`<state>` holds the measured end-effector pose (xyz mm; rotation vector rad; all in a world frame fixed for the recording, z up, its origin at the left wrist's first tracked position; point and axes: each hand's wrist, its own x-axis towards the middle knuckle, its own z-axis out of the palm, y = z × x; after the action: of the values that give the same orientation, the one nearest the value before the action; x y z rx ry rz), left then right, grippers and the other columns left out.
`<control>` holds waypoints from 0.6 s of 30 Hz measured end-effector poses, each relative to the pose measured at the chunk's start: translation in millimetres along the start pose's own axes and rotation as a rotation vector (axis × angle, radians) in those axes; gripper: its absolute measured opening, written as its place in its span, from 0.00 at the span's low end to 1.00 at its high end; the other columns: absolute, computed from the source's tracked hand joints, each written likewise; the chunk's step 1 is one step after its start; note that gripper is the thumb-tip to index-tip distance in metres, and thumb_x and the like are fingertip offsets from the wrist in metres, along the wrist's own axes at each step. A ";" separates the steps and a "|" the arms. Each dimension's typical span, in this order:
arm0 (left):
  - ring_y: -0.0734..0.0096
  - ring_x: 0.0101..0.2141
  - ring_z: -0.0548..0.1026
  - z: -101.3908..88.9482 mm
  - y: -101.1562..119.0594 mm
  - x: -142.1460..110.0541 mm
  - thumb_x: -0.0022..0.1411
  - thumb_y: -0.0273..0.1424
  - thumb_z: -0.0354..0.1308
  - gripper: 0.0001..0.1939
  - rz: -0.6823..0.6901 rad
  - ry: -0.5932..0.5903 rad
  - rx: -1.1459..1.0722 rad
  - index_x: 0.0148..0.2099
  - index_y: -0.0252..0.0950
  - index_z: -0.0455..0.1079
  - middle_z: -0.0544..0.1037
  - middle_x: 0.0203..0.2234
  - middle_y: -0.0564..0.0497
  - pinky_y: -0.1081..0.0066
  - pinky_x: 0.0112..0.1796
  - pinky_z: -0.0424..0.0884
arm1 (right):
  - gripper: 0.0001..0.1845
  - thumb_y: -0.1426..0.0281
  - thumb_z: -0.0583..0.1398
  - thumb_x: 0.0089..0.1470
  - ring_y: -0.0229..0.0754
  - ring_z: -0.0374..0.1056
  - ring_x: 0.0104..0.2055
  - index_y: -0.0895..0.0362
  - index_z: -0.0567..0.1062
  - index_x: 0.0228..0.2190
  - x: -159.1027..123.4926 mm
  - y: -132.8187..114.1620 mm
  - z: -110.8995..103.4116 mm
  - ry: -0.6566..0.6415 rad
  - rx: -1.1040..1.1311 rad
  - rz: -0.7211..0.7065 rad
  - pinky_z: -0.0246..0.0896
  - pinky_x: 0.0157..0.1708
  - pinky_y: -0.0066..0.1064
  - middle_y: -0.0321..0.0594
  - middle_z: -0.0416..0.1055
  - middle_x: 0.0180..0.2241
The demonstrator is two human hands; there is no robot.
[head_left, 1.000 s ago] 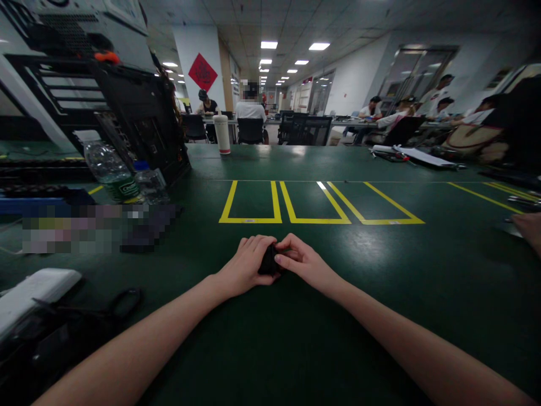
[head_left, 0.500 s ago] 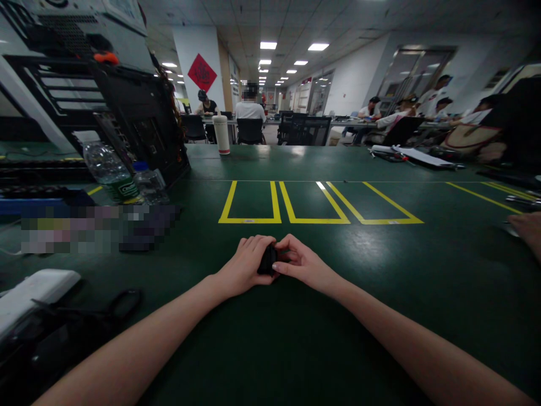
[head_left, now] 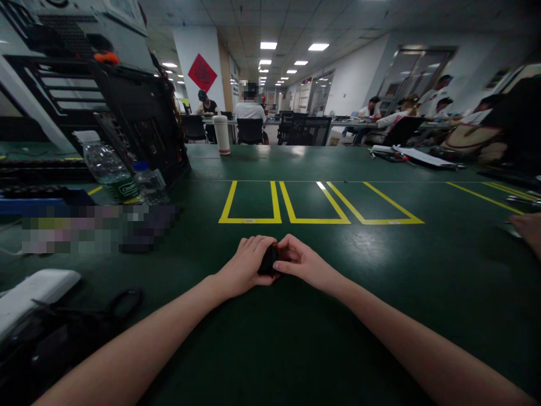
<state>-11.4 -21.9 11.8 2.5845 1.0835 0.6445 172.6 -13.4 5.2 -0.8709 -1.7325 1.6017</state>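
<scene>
Between my two hands is a small black boxy object point(head_left: 267, 261), too dark to tell its kind. My left hand point(head_left: 247, 261) wraps round its left side, fingers over the far edge and thumb along the near edge. Against its right side, my right hand point(head_left: 299, 258) pinches with thumb and fingertips. Both hands are low over the green tabletop point(head_left: 270, 344), in front of the yellow tape outlines point(head_left: 249, 220). My fingers hide much of the object, and I cannot tell whether it touches the table.
At left stand a black computer case point(head_left: 143, 118), a clear bottle point(head_left: 107, 163) and a smaller blue-capped bottle point(head_left: 150, 183). A white box-like item point(head_left: 40, 293) lies near black cables. A white tumbler point(head_left: 221, 134) stands far back. Another person's hand point(head_left: 530, 228) is at the right edge.
Almost nothing differs. My right thumb and fingertips have shifted very slightly on the black object; my left hand keeps its hold.
</scene>
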 end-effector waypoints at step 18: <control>0.60 0.44 0.65 -2.5 3.6 -0.6 0.52 0.31 0.59 0.26 -0.015 -0.022 -0.025 0.50 0.38 0.52 0.65 0.45 0.47 0.60 0.43 0.60 | 0.12 0.67 0.59 0.48 0.39 0.64 0.40 0.56 0.63 0.35 -0.8 0.3 0.7 -0.002 -0.012 0.029 0.62 0.39 0.35 0.37 0.64 0.37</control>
<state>-10.8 -24.6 15.3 2.5540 1.0802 0.6202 172.5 -14.4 4.8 -0.9041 -1.7404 1.6124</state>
